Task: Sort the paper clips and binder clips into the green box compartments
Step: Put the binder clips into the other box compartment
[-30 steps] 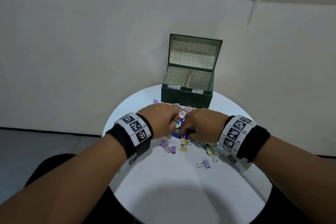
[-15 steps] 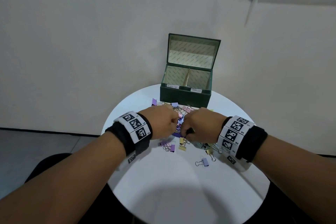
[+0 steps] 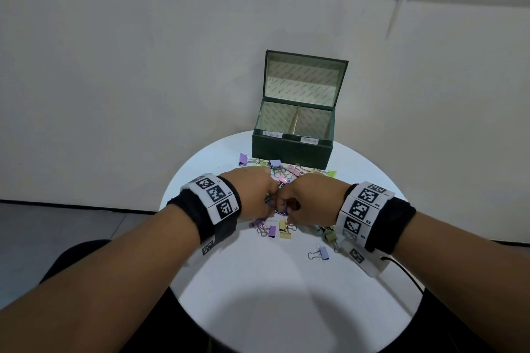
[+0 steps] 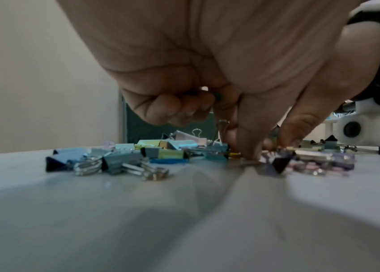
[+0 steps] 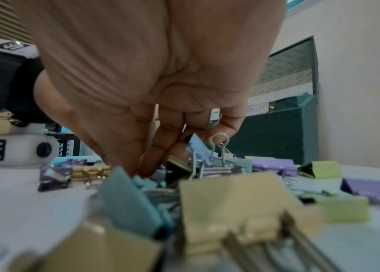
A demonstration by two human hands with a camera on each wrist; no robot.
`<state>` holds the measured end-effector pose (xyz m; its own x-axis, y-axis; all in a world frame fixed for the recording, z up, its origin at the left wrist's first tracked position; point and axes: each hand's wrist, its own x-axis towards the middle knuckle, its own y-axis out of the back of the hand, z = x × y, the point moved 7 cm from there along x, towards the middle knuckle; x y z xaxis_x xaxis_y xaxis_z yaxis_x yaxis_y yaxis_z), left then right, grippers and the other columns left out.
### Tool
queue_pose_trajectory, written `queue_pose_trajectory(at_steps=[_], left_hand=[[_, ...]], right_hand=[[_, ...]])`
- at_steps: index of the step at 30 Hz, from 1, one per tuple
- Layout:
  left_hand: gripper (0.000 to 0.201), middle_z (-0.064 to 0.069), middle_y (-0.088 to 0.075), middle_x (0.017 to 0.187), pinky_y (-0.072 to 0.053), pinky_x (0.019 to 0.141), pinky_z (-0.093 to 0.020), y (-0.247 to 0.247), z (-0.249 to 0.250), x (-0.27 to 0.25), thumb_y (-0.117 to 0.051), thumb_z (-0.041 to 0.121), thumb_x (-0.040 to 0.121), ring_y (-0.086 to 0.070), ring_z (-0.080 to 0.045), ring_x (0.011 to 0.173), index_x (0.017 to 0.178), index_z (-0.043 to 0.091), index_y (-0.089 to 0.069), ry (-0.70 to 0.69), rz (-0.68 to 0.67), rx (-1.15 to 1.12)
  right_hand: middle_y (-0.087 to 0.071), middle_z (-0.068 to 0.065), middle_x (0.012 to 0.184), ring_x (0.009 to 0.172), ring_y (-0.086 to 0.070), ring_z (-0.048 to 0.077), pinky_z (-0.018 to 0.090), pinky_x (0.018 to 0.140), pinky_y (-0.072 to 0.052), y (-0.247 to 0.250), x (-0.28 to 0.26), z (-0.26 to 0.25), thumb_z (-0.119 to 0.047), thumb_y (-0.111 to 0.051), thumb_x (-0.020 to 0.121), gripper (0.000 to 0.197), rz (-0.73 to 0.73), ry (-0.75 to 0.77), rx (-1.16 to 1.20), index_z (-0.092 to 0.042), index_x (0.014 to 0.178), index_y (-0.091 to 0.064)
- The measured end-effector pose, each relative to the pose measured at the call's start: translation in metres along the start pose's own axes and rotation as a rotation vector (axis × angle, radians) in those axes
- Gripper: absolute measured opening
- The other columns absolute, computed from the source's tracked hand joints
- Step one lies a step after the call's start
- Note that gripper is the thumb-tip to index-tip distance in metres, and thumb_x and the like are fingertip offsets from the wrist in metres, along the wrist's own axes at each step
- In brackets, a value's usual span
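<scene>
The open green box (image 3: 289, 152) stands at the table's far edge, with two labelled compartments split by a divider. Pastel binder clips (image 3: 284, 231) and wire paper clips lie in a heap in front of it. My left hand (image 3: 269, 200) and right hand (image 3: 286, 206) meet knuckle to knuckle over the heap. In the left wrist view the left hand (image 4: 270, 149) pinches something small and flat against the table, its other fingers curled around dark bits. The right hand (image 5: 142, 167) has its fingertips and thumb together in the heap, by a purple wire clip (image 3: 279, 211).
The round white table (image 3: 286, 289) is small, with floor below on all sides. A lone lilac binder clip (image 3: 319, 253) lies nearer to me on the right. A wall rises right behind the box, whose raised lid (image 3: 304, 80) leans back.
Both hands have drawn together until their knuckles touch, and have dipped lower into the heap. The box and the loose clips have stayed put.
</scene>
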<state>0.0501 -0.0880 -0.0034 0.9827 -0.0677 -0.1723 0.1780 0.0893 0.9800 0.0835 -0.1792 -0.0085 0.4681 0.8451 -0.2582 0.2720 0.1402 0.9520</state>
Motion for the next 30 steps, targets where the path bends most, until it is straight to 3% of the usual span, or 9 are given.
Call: queue_pose_trajectory(at_steps=[6,8,13,15,17,21,23,26,30], left_hand=[[0.006,0.007,-0.049,0.088,-0.051,0.071,-0.031,0.001,0.0,0.001,-0.069,0.034,0.084,-0.058,-0.018,0.085,0.085,0.028,-0.071,-0.028,0.028,-0.019],[0.008,0.006,-0.049,0.087,-0.052,0.07,-0.032,0.0,0.002,0.002,-0.064,0.033,0.086,-0.058,-0.019,0.082,0.085,0.028,-0.071,-0.041,0.035,0.001],[0.013,0.006,-0.052,0.099,-0.048,0.078,-0.031,0.006,0.0,0.001,-0.055,0.031,0.094,-0.057,-0.016,0.088,0.096,0.027,-0.066,-0.068,0.106,-0.115],[0.015,0.004,-0.055,0.1,-0.05,0.081,-0.033,0.01,0.0,0.001,-0.049,0.03,0.096,-0.057,-0.017,0.088,0.093,0.022,-0.061,-0.078,0.135,-0.153],[0.021,-0.001,-0.055,0.093,-0.05,0.075,-0.037,0.012,-0.003,0.003,-0.041,0.028,0.098,-0.056,-0.02,0.08,0.089,0.016,-0.056,-0.057,0.163,-0.182],[0.024,-0.004,-0.052,0.081,-0.044,0.065,-0.037,0.021,-0.016,0.004,-0.032,0.028,0.103,-0.054,-0.024,0.071,0.09,0.015,-0.046,0.012,0.26,-0.222],[0.025,-0.006,-0.054,0.084,-0.046,0.069,-0.039,0.023,-0.021,0.003,-0.03,0.029,0.104,-0.053,-0.024,0.072,0.095,0.013,-0.047,0.045,0.284,-0.214],[0.025,-0.006,-0.055,0.088,-0.046,0.072,-0.039,0.026,-0.022,0.001,-0.031,0.029,0.104,-0.054,-0.024,0.076,0.099,0.012,-0.048,0.088,0.296,-0.19],[0.023,-0.006,-0.055,0.092,-0.046,0.073,-0.038,0.026,-0.022,0.0,-0.034,0.029,0.104,-0.055,-0.024,0.079,0.101,0.012,-0.049,0.117,0.285,-0.172]], right_hand=[[-0.061,-0.013,0.071,0.069,-0.057,0.011,0.026,0.065,-0.052,-0.005,0.001,0.002,-0.008,-0.059,0.074,0.024,-0.038,-0.072,0.04,-0.03,0.083,-0.061],[-0.061,-0.011,0.072,0.071,-0.057,0.015,0.03,0.068,-0.054,-0.002,0.0,0.002,-0.008,-0.061,0.074,0.022,-0.045,-0.056,0.032,-0.029,0.082,-0.061],[-0.069,0.001,0.085,0.08,-0.062,0.02,0.033,0.075,-0.052,0.042,-0.009,0.015,-0.012,-0.059,0.088,0.008,0.255,-0.024,0.262,-0.015,0.086,-0.066],[-0.07,0.002,0.08,0.075,-0.065,0.02,0.034,0.072,-0.054,0.053,-0.014,0.024,-0.012,-0.056,0.093,0.011,0.355,-0.074,0.444,-0.013,0.084,-0.062],[-0.066,0.0,0.07,0.063,-0.062,0.017,0.034,0.065,-0.053,0.052,-0.015,0.029,-0.011,-0.049,0.096,0.017,0.35,-0.115,0.548,-0.014,0.083,-0.059],[-0.063,0.003,0.078,0.073,-0.056,0.023,0.041,0.074,-0.051,0.031,-0.01,0.007,-0.016,-0.048,0.093,0.021,0.132,-0.04,0.275,-0.022,0.077,-0.059],[-0.061,-0.004,0.076,0.074,-0.057,0.019,0.039,0.074,-0.054,0.013,-0.009,-0.008,-0.035,-0.052,0.09,0.017,0.061,-0.027,0.092,-0.027,0.076,-0.058],[-0.06,-0.01,0.086,0.082,-0.057,0.016,0.033,0.078,-0.052,-0.005,-0.009,-0.028,-0.061,-0.062,0.082,0.032,0.017,-0.005,-0.006,-0.032,0.096,-0.062],[-0.062,-0.011,0.09,0.086,-0.059,0.016,0.031,0.075,-0.051,-0.009,-0.005,-0.035,-0.051,-0.067,0.081,0.025,0.07,0.03,-0.012,-0.035,0.099,-0.06]])
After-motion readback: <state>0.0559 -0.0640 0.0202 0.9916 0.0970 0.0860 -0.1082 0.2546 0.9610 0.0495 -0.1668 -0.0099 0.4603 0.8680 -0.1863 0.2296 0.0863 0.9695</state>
